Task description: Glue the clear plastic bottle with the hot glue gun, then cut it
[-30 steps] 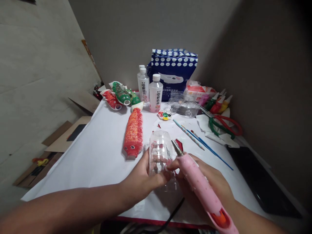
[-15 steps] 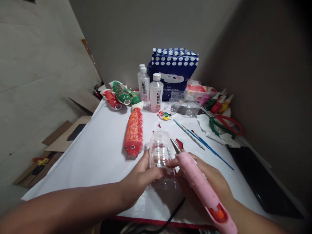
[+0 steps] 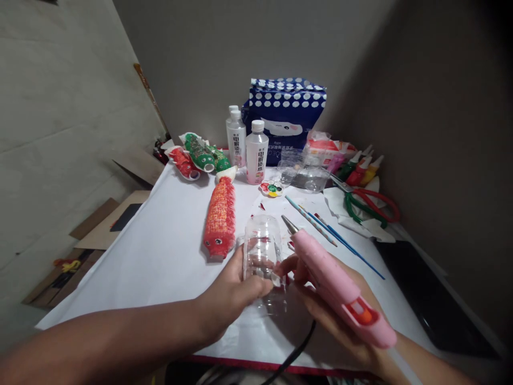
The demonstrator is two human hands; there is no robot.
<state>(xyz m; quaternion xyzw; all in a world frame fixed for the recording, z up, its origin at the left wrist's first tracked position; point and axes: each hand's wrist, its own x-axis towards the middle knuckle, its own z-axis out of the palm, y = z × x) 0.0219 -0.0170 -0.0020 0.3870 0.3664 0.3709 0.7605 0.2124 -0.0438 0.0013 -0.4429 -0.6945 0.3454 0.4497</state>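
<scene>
My left hand (image 3: 232,291) is wrapped round the near end of the clear plastic bottle (image 3: 261,243), thumb on top, fingers curled snug on it. The bottle's on its side, base pointing away, at the near edge of the white paper-covered table (image 3: 160,256), just right of the red fish-shaped painted bottle (image 3: 219,219). My right hand (image 3: 320,313) has the pink glue gun (image 3: 339,280) gripped across the palm, metal nozzle close beside the bottle, fingertips (image 3: 282,266) stretched onto the bottle's side. Thin blue paintbrushes (image 3: 320,224) lie just beyond.
</scene>
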